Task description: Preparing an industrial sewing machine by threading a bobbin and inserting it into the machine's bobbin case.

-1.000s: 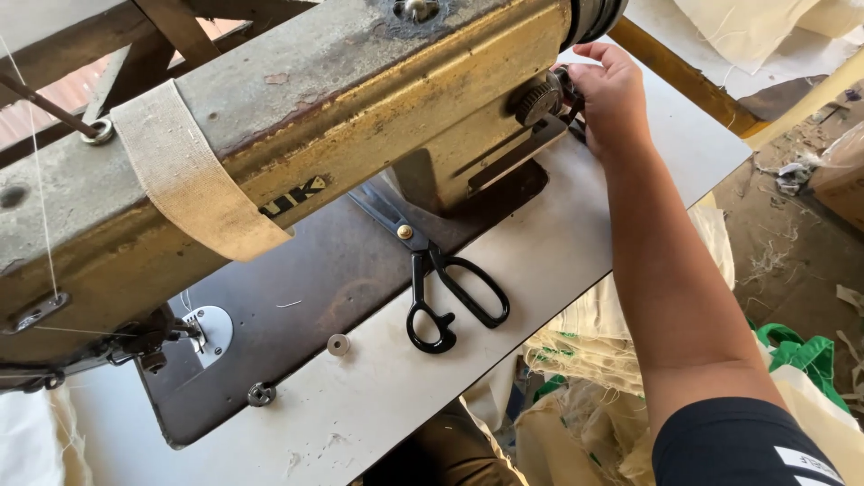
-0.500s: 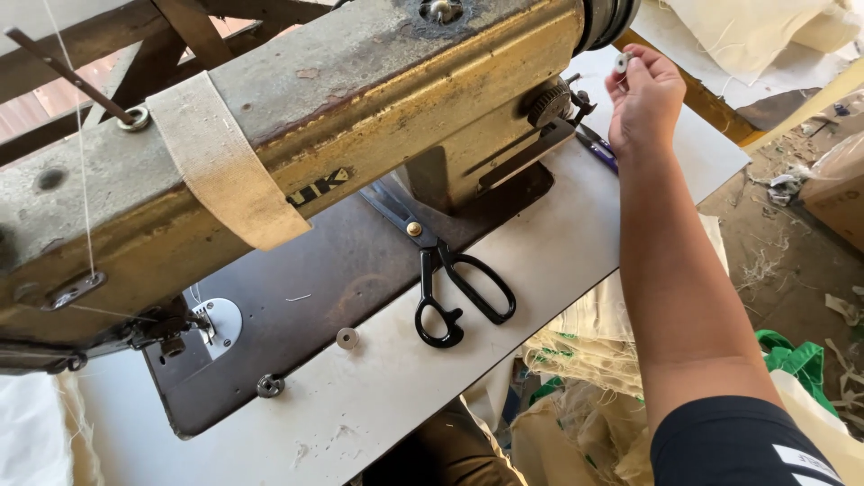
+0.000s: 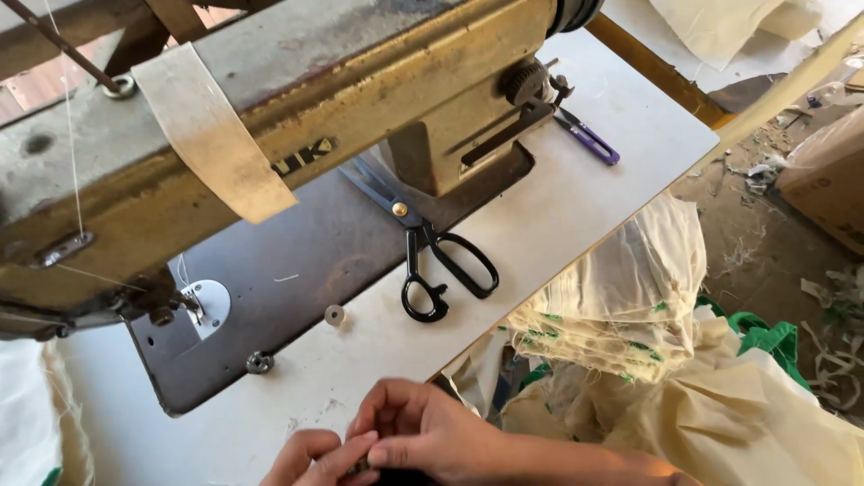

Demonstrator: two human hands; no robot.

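My right hand (image 3: 427, 432) and my left hand (image 3: 310, 457) meet at the bottom edge of the view, over the near rim of the white table (image 3: 585, 207). Their fingertips pinch a small dark part (image 3: 362, 467) between them; most of it is hidden, so I cannot tell its kind. Above them stands an old yellow-beige sewing machine (image 3: 297, 117) on a dark bed plate (image 3: 297, 261). Black-handled scissors (image 3: 441, 261) lie shut on the table beside the machine's column, well clear of both hands.
Purple thread snips (image 3: 589, 139) lie by the machine's right end. A small round disc (image 3: 335, 314) and a metal knob (image 3: 259, 362) sit near the bed's front edge. Stacked cream cloth (image 3: 621, 306) hangs off the table's right; a cardboard box (image 3: 828, 180) stands on the littered floor.
My right hand has left the machine's right end and come down to the near table edge. My left hand has come into view and joined it on the small part.
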